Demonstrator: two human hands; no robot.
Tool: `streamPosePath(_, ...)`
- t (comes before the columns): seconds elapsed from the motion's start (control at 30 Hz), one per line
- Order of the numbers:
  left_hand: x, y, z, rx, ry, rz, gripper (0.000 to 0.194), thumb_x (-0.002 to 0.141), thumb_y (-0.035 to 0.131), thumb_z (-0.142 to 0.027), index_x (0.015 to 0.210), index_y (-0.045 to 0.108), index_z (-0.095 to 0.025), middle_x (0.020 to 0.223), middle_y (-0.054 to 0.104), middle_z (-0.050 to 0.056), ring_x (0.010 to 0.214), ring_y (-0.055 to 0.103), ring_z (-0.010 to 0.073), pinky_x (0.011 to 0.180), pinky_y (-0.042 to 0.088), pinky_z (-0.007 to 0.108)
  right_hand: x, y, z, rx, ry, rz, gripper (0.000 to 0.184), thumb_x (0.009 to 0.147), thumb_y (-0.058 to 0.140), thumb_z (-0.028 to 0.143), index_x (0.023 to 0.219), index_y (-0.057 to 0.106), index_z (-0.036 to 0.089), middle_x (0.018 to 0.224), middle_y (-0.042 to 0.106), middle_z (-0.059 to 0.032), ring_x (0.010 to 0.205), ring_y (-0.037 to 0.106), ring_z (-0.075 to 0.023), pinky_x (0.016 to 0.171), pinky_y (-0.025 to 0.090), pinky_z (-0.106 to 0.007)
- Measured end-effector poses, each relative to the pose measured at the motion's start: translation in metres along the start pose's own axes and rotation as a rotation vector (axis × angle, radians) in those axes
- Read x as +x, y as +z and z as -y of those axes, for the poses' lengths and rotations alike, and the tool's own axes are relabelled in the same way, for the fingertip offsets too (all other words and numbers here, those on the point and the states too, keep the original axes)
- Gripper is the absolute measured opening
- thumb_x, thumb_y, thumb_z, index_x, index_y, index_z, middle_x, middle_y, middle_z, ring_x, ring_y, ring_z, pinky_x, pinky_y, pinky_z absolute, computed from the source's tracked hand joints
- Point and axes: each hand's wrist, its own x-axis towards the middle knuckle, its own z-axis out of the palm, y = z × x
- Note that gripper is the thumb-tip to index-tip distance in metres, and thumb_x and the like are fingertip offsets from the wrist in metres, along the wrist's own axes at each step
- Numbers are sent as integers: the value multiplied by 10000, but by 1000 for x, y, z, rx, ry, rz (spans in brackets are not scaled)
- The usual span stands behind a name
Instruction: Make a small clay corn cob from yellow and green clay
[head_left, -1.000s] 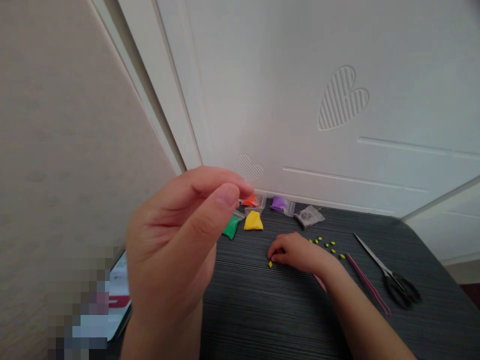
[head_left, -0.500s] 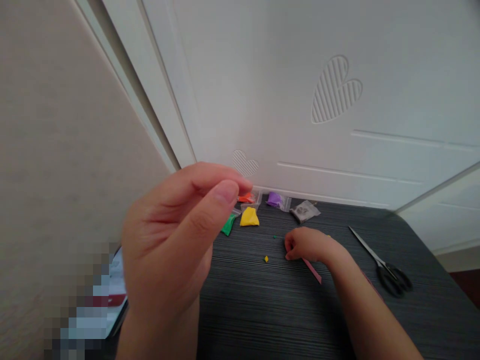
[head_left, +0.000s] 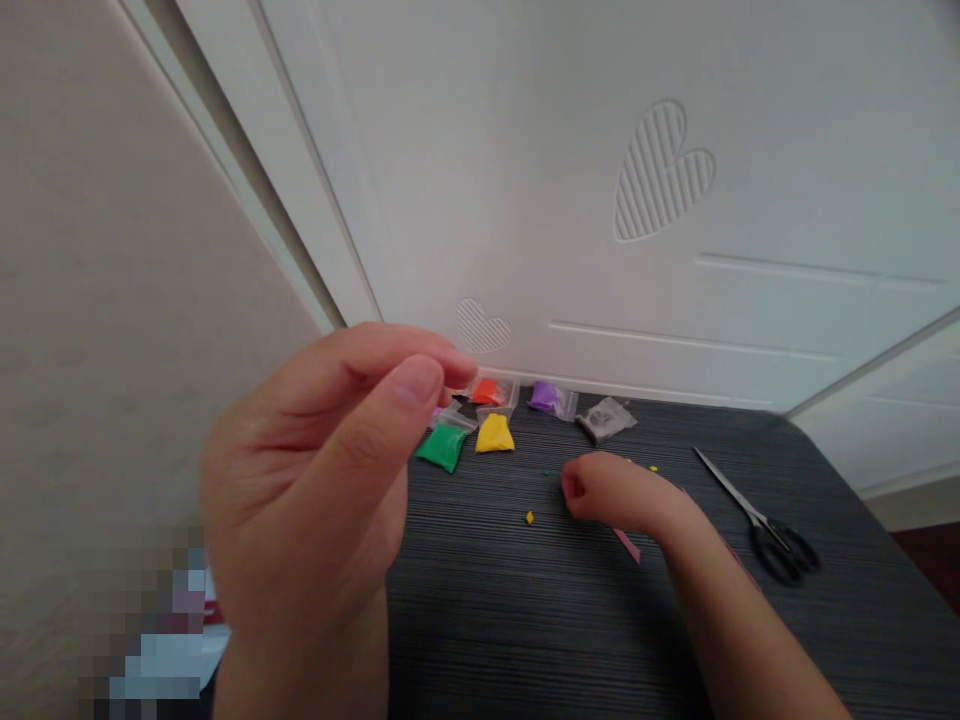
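My left hand (head_left: 322, 480) is raised large in the foreground, thumb and fingertips pinched together. Whatever may be between them is hidden. Down on the dark tabletop, my right hand (head_left: 615, 490) is curled closed, its fingers turned in so that I cannot make out what they hold. A pink strip (head_left: 627, 546) pokes out from beneath it toward me. To its left lie a small yellow piece (head_left: 529, 518) and a tiny green crumb (head_left: 546, 472). Just behind the right wrist is a yellow bit (head_left: 653, 468).
Along the back lie small clear bags with green (head_left: 444, 447), yellow (head_left: 495, 434), orange (head_left: 487, 391), purple (head_left: 546, 398) and grey (head_left: 606, 420) contents. Black-handled scissors (head_left: 759, 515) rest at right. A white panel (head_left: 525, 200) with embossed hearts stands behind the table.
My left hand has shifted left in view, uncovering more of the green and orange bags. The right hand has turned slightly, its fingers curling inward, and covers more of the pink strip.
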Motion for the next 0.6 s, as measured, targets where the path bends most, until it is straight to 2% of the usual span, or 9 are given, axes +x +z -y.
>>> streamPosePath(0.2,0,-1,-1,-20,-54,34,147,761,521,-144,711,657,-171,709,627,13,709,587,146,632,500,280,-30,-29,-12,500,-168,-325,61,742,510,225,749,562,193,710,603,12,657,543,-110,591,402,-223)
streamPosePath(0.33,-2,4,1,-22,-52,56,143,757,533,-143,709,661,-186,689,626,2,713,584,130,638,488,254,-49,-39,-6,897,-307,-501,92,721,605,211,791,545,204,777,585,26,718,541,-89,645,426,-213)
streamPosePath(0.47,-5,9,2,8,-6,58,144,742,539,-115,709,664,-178,690,625,1,698,574,130,626,460,247,-65,-41,4,1207,-521,-533,184,690,645,113,780,528,222,789,606,35,734,570,-84,644,453,-210)
streamPosePath(0.6,-7,13,3,33,26,72,142,730,539,-111,695,664,-168,680,625,6,683,568,135,616,439,253,-76,-43,9,1366,-686,-552,227,721,603,53,826,527,239,794,648,35,743,608,-84,660,483,-212)
